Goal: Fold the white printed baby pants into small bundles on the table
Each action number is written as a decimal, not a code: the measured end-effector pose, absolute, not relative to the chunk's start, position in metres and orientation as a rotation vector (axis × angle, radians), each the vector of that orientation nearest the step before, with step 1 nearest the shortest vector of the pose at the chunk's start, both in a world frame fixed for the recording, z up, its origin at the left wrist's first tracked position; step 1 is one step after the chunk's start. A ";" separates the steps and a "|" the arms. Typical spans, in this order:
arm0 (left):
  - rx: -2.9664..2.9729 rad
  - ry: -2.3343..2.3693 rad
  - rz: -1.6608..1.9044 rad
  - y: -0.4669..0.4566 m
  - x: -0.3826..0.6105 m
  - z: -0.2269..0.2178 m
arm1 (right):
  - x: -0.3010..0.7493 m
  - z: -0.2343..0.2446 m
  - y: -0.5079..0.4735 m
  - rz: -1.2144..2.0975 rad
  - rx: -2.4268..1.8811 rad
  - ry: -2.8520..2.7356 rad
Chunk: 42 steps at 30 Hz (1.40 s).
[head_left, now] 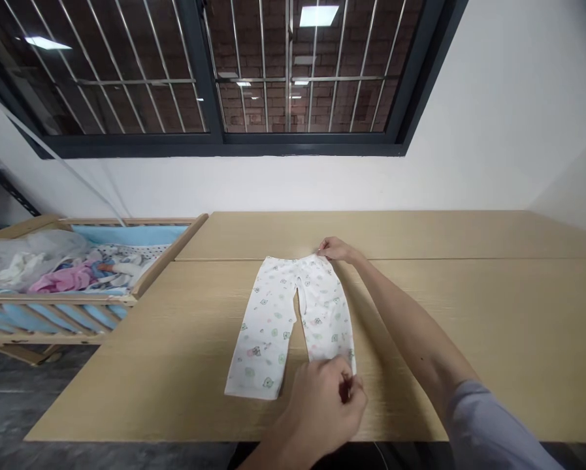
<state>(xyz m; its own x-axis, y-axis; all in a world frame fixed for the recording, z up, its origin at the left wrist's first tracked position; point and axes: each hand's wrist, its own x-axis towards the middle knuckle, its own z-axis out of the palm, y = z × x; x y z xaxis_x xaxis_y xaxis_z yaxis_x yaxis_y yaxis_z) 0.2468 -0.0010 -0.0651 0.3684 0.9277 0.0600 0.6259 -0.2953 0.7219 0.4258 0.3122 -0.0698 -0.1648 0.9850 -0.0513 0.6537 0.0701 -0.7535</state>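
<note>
While the pants lie flat on the table, your right hand pinches the waistband corner and your left hand pinches the near hem, seemingly to hold that side taut.

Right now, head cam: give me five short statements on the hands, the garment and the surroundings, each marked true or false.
1. The pants lie spread flat on the table. True.
2. The right hand is at a leg hem. False: it is at the waistband corner, on the far side.
3. The left hand pinches the hem of the leg on the picture's right. True.
4. The pants are plain blue. False: they are white with small prints.
5. The crib stands to the right of the table. False: it stands on the left, with clothes in it.
</note>
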 end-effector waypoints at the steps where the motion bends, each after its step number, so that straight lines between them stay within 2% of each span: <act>1: 1.976 1.331 0.689 -0.002 0.239 -0.063 | 0.422 -0.064 0.313 0.917 -1.623 -1.891; 12: 1.640 1.639 0.853 -0.030 0.133 -0.066 | 0.326 -0.026 0.320 0.794 -1.497 -2.047; 19: 1.662 1.999 0.916 -0.038 0.095 -0.101 | 0.258 -0.040 0.319 0.627 -1.637 -2.052; 24: 1.738 2.208 0.663 -0.039 0.090 -0.103 | 0.241 -0.054 0.311 0.613 -1.649 -2.072; 27: 1.893 2.326 0.738 -0.041 0.088 -0.101 | 0.239 -0.054 0.298 0.596 -1.596 -2.090; 32: 2.495 2.049 1.053 -0.055 0.104 -0.107 | 0.242 -0.049 0.230 0.564 -1.152 -2.362; 38: 2.642 2.181 0.888 -0.074 0.146 -0.151 | 0.256 -0.070 0.113 0.686 -0.373 -2.871; 42: 2.678 2.224 0.784 -0.078 0.151 -0.163 | 0.267 -0.091 0.097 0.749 -0.274 -2.950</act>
